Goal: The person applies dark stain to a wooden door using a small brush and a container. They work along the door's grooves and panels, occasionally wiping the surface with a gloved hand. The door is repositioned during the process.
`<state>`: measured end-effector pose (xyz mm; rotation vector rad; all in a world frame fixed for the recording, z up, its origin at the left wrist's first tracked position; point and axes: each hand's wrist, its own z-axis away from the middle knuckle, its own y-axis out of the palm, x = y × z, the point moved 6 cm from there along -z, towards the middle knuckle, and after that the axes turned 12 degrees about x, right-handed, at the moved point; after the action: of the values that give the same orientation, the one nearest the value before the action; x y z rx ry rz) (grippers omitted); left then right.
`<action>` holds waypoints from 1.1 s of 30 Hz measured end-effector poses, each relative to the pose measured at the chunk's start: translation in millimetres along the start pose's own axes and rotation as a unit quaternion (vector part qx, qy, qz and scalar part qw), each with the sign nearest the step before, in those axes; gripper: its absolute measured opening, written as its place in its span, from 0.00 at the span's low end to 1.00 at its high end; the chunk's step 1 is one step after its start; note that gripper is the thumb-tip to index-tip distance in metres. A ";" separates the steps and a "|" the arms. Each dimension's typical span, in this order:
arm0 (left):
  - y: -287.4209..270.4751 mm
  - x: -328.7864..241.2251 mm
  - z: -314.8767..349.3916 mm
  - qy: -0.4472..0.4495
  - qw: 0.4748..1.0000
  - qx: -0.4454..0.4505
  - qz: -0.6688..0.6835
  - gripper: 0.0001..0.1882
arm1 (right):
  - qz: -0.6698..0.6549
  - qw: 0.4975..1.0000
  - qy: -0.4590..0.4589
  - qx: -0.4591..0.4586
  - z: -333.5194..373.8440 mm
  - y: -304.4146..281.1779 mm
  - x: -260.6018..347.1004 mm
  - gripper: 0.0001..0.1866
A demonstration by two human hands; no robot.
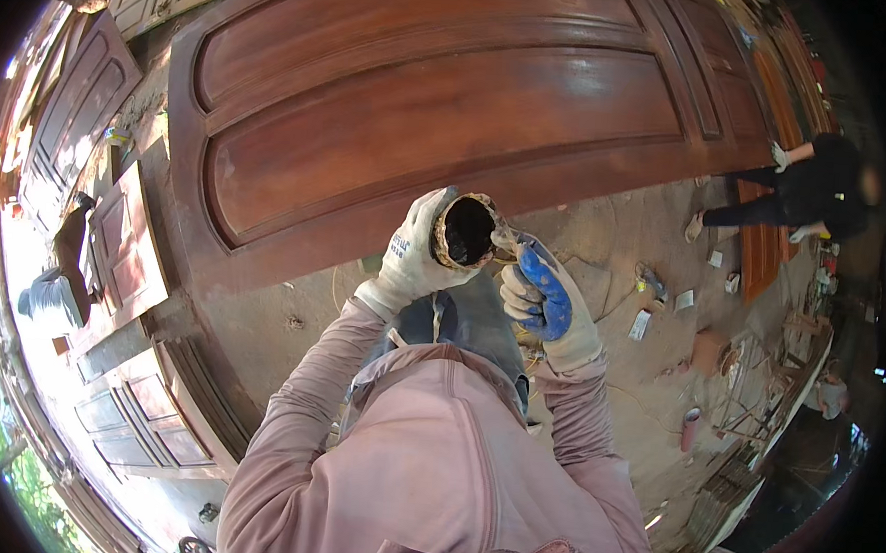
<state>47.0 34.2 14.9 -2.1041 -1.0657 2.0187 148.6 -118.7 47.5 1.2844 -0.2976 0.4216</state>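
My left hand [411,250], in a white work glove, is wrapped round a small round can [438,238] with a crusted, stained rim. Dark, nearly black stuff [468,230] shows inside it. My right hand [544,294], in a white glove with a blue palm, is closed at the can's right side. Its thumb and forefinger come together at the rim, and what they pinch, if anything, is too small to make out. Just beyond both hands lies a large reddish-brown panelled wooden door [440,146], its surface partly shiny.
Another person [818,186] in dark clothes and gloves stands at the right by the door's far end. More panelled doors [129,245] lean at the left. On the dirt floor [598,385] are a power tool [650,280], paper pieces [640,325] and a reddish cylinder [690,430].
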 end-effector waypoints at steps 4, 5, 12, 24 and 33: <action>-12.3 10.4 -26.5 0.004 1.000 -0.030 -0.004 0.52 | 0.093 0.989 0.043 -0.102 -29.0 7.0 29.1 0.12; -12.0 13.1 -30.8 0.001 0.999 -0.035 -0.005 0.52 | 0.187 0.971 0.043 -0.141 -31.0 5.4 40.5 0.10; -26.4 18.3 -69.5 -0.045 0.995 -0.048 -0.069 0.52 | 0.859 0.498 -0.067 -0.096 -103.0 28.1 106.5 0.07; -29.0 32.0 -107.4 -0.083 0.981 -0.081 -0.155 0.47 | 0.795 0.603 0.056 0.028 -186.9 -24.6 122.4 0.09; -40.8 57.1 -115.7 -0.070 0.992 -0.020 -0.101 0.51 | 0.498 0.855 0.119 -0.085 -174.7 -58.1 131.7 0.10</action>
<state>127.8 142.1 2.4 -1.8070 -1.2928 2.0871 288.9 54.9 10.1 0.8006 -0.7740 1.3948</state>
